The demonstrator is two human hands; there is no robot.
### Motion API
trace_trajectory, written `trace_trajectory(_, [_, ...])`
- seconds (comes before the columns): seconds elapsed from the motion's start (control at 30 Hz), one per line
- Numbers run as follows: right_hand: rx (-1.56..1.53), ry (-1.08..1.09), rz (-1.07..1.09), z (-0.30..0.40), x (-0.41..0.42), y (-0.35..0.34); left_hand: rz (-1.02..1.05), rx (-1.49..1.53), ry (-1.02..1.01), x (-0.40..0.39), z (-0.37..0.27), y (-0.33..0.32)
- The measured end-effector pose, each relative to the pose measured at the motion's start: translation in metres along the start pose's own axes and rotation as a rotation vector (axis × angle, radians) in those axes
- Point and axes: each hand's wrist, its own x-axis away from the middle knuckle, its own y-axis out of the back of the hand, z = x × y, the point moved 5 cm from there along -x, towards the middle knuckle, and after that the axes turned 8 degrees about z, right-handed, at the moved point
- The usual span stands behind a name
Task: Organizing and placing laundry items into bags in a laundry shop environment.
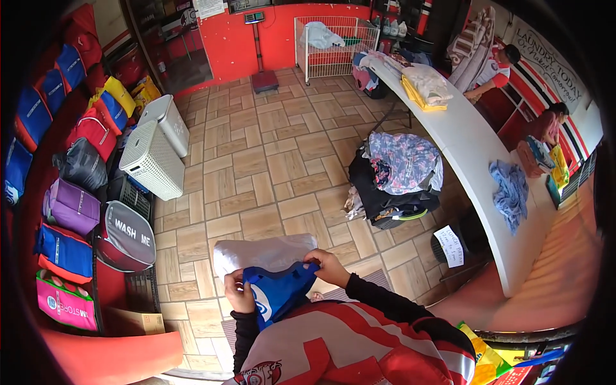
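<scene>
A blue bag [284,291] with a white print hangs in front of my body, its top edge stretched between both hands. My left hand [239,291] pinches one upper corner. On the other corner, the fingers of my right hand [328,267] are closed. Just beyond the blue bag is a whitish plastic bag [262,250], partly covered by it and by my fingers. Whether a hand also grips the plastic bag, I cannot tell. The inside of the blue bag is hidden from here.
Packed bags [72,207] line the left wall beside white hampers [153,154]. A heaped laundry basket [399,178] stands on the tiled floor, near a long white table [474,159] with folded cloth [426,86]. Two people are behind the table. A wire cart [337,53] and floor scale [264,82] stand farther back.
</scene>
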Motion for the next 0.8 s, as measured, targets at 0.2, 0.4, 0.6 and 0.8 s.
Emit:
trace_trajectory(0.2, [0.136, 0.151, 0.0, 0.004, -0.133, 0.068, -0.085, -0.021, 0.099, -0.107, 0.051, -0.049])
trace_trajectory(0.4, [0.112, 0.126, -0.093, -0.047, -0.271, 0.157, -0.005, -0.047, 0.071, -0.273, 0.094, -0.138])
trace_trajectory(0.6, [0.088, 0.066, -0.264, -0.064, -0.387, 0.285, 0.182, -0.005, -0.055, -0.479, 0.075, -0.241])
trace_trajectory(0.8, [0.116, -0.085, -0.409, -0.125, -0.469, 0.402, 0.605, 0.143, -0.273, -0.63, 0.017, -0.399])
